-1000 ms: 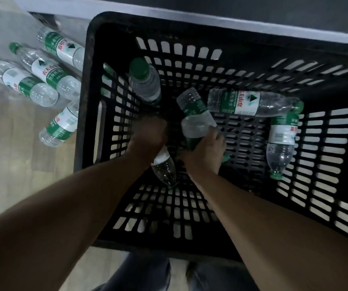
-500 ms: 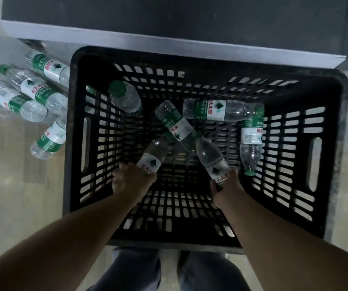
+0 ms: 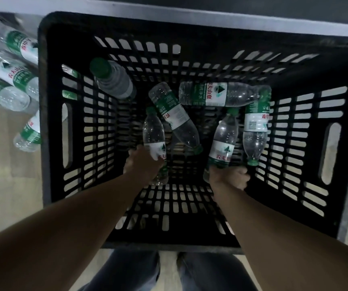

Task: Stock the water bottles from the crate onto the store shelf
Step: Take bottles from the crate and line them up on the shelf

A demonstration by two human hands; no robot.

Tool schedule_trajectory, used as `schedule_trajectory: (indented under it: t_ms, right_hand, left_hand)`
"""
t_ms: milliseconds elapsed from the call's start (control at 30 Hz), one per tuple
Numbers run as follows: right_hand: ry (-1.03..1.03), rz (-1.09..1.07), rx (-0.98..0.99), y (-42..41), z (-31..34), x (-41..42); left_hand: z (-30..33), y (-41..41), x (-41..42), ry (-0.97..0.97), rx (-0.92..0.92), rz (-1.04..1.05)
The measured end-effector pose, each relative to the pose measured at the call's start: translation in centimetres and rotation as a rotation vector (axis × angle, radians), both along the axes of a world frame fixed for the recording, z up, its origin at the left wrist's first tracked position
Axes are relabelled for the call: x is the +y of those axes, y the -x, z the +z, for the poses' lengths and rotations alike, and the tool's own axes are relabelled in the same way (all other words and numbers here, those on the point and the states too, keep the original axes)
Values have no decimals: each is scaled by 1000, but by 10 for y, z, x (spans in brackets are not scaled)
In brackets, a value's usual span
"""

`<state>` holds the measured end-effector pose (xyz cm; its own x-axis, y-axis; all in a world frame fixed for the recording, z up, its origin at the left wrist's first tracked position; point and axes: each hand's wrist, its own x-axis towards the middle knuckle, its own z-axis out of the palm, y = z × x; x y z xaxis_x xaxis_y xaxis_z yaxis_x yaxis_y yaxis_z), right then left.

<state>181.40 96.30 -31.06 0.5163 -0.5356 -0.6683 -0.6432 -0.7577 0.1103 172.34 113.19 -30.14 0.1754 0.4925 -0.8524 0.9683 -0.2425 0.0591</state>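
Black plastic crate (image 3: pixel 51 127), rectangular w/ rounded corners, slotted lattice walls and floor, oblong handle cut-outs at 3 and 9 o'clock sides. It sits on a pale, smooth floor (image 3: pixel 3 185), its far rim against a grey metal shelf edge (image 3: pixel 190 15) at 12 o'clock.

Left hand (image 3: pixel 142 164), fingers curled round the lower body of a clear ribbed PET bottle (image 3: pixel 154 135); green cap points to 12 o'clock, green/white label w/ red characters. Right hand (image 3: pixel 229 178) grips the base end of a second bottle (image 3: pixel 224 137), same type, cap also toward 12. Hands apart, one bottle each, both inside crate near its 6 o'clock wall.

Loose in crate: one bottle (image 3: pixel 175 114) lying diagonal at centre, cap toward 5 o'clock; one (image 3: pixel 221 94) lying crosswise beyond it, cap to 3; one (image 3: pixel 255 127) at 3 o'clock of centre, cap toward 6; one (image 3: pixel 112 78) standing near-upright at 10–11 o'clock corner, green cap facing camera.

Outside crate at 9–10 o'clock: four more bottles (image 3: pixel 11 70) on their sides on floor, touching or just beside the crate wall. Blurred; label detail partly unreadable.

Person's dark trouser legs (image 3: pixel 127 269) at 6 o'clock.
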Motion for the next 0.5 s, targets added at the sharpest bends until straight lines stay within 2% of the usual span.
schedule_trajectory:
  t_ms: [67, 133, 233, 400, 500]
  right_hand:
    - [-71, 144, -78, -6, -10, -2]
    - [-135, 169, -48, -14, -20, -2]
    - [-104, 206, 56, -18, -28, -1]
    - [-85, 183, 70, -18, -25, 4]
    - [-148, 159, 48, -10, -12, 6]
  left_hand:
    - [-6, -3, 1, 6, -24, 33]
    - [-15, -4, -1, 37, -40, 85]
    - [-25, -5, -8, 36, -53, 144]
    - [-25, -12, -17, -29, 68, 49]
    - [-27, -12, -13, -46, 34, 165]
